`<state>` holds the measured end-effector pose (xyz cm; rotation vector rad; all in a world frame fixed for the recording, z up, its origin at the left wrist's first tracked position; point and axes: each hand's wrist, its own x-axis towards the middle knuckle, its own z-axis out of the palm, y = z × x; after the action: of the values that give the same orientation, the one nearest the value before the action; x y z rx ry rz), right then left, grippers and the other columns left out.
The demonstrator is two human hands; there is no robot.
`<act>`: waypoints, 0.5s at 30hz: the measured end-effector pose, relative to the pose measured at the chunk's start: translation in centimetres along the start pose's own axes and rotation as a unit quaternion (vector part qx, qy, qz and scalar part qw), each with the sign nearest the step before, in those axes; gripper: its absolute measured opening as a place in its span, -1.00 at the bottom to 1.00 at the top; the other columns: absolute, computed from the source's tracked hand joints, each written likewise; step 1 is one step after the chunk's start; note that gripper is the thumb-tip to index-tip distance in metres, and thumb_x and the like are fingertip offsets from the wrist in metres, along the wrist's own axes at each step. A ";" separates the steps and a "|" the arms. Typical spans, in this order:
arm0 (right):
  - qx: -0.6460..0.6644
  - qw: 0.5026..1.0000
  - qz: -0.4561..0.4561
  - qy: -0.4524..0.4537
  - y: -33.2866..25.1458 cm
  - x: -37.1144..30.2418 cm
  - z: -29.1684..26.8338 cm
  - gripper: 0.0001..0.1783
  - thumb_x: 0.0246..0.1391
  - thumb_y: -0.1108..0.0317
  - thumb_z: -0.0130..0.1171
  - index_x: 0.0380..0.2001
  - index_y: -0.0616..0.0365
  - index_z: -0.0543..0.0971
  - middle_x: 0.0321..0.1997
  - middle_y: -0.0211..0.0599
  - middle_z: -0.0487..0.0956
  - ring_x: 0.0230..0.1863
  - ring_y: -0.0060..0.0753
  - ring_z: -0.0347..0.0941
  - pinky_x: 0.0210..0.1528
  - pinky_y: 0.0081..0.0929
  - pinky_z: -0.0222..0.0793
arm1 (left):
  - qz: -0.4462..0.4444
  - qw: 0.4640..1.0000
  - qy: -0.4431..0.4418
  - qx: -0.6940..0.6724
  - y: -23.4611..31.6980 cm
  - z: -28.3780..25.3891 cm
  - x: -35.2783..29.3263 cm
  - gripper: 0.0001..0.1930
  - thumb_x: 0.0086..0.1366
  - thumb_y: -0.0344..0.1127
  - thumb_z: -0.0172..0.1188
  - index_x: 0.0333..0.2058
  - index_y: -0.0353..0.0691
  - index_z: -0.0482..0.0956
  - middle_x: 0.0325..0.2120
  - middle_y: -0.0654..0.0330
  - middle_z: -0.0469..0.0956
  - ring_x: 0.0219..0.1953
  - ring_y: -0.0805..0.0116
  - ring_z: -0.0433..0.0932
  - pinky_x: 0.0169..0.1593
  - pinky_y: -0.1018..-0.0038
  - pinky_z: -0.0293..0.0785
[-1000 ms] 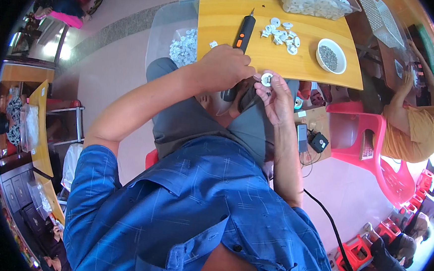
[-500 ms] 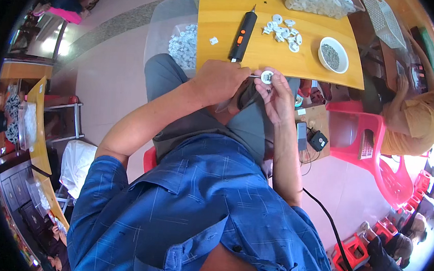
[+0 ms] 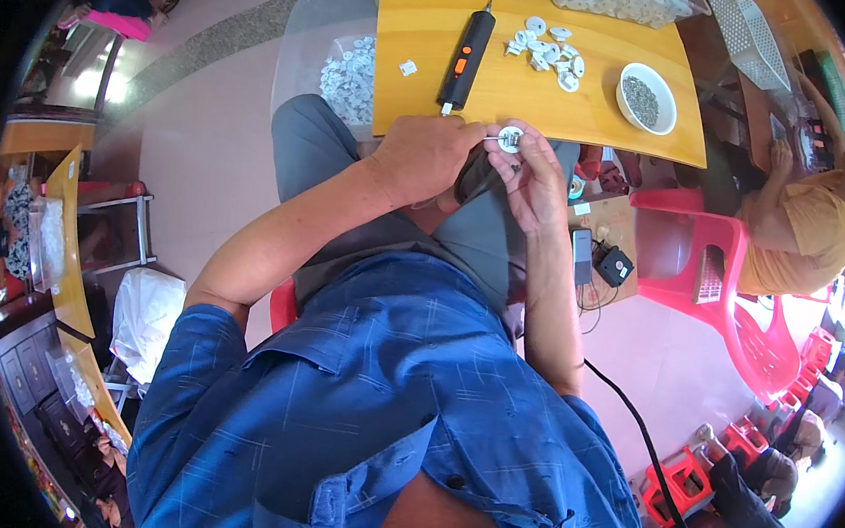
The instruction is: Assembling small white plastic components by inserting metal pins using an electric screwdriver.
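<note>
My left hand [image 3: 427,160] is closed around a thin metal-shafted tool [image 3: 493,139], its handle hidden in the fist. The shaft points right and its tip meets a small round white plastic part [image 3: 510,140] with metal pieces in its middle. That part is pinched between the thumb and fingers of my right hand [image 3: 536,179]. Both hands are held over my lap, just off the table's near edge. Above them on the yellow table [image 3: 596,120] lies a black cordless screwdriver [image 3: 468,62] with orange buttons. To its right is a loose pile of similar white parts [image 3: 549,54].
A white bowl of small metal pieces [image 3: 643,96] stands at the table's right. A bin of translucent parts [image 3: 618,1] sits at the back, another tub of white pieces [image 3: 349,76] below left. One white piece [image 3: 408,68] lies alone. A red chair [image 3: 676,231] and a co-worker [image 3: 807,229] are right.
The view has shifted slightly. The tool and the white part stay together between my hands, and the part appears turned a little. Nothing has been let go.
</note>
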<state>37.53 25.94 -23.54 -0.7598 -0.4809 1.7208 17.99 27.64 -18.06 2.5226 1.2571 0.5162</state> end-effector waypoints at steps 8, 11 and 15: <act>0.010 1.000 0.005 -0.008 0.1 0.1 -0.7 -0.65 0.35 0.31 0.00 0.08 0.31 0.44 0.02 0.08 0.58 -0.04 -0.17 0.61 0.00 -0.37 0.60 | 0.006 1.000 0.009 -0.024 0.0 0.3 0.0 -0.82 0.29 -0.35 0.05 -0.16 -0.12 0.53 -0.46 0.13 0.59 -0.37 0.05 0.62 -0.37 0.17 0.52; 0.021 1.000 0.010 -0.014 0.1 0.1 -0.5 -0.65 0.35 0.31 0.00 0.08 0.31 0.44 0.02 0.08 0.58 -0.04 -0.16 0.61 -0.01 -0.38 0.60 | -0.010 1.000 -0.021 -0.009 -0.1 0.3 0.0 -0.67 0.29 -0.25 0.02 0.02 -0.04 0.56 -0.41 0.16 0.62 -0.33 0.08 0.65 -0.32 0.16 0.53; 0.006 1.000 0.010 0.005 0.2 0.1 -0.3 -0.66 0.36 0.30 -0.02 0.05 0.32 0.46 0.01 0.10 0.59 -0.06 -0.15 0.62 -0.04 -0.40 0.62 | 0.000 1.000 -0.005 -0.023 -0.3 0.2 0.1 -0.66 0.26 -0.30 0.05 0.01 -0.05 0.57 -0.42 0.16 0.61 -0.37 0.07 0.63 -0.35 0.18 0.52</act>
<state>37.63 25.96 -23.93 -0.7661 -0.4575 1.7371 17.93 27.85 -18.37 2.4834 1.2277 0.5268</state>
